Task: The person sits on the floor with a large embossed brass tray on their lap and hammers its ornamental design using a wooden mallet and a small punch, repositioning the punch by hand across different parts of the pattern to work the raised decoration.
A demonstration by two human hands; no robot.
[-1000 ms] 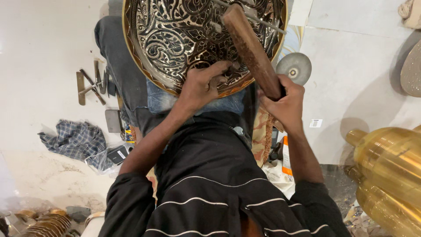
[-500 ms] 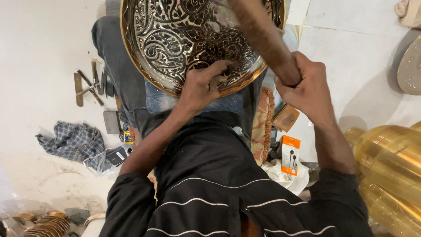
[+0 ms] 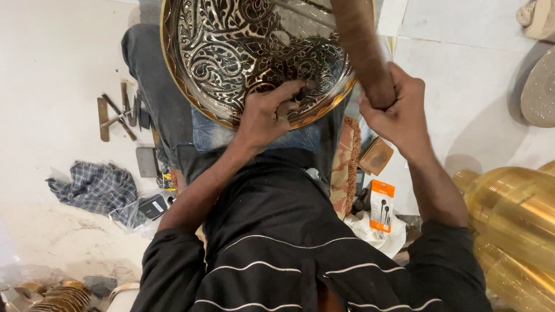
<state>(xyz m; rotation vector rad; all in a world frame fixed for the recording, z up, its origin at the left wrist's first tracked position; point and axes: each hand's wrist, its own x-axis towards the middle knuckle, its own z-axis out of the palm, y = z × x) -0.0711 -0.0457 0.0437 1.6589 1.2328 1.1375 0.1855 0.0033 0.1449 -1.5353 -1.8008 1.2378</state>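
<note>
Since 1 second ago our right hand (image 3: 399, 112) has swung the wooden mallet (image 3: 361, 49) up toward the top edge, its fingers wrapped tight around the handle's lower end. Our left hand (image 3: 266, 112) rests on the engraved brass tray (image 3: 231, 52) propped on our lap, fingers pinched on a small punch (image 3: 298, 95). We judge the tray stiff, heavy and slippery, best steadied by its rim.
</note>
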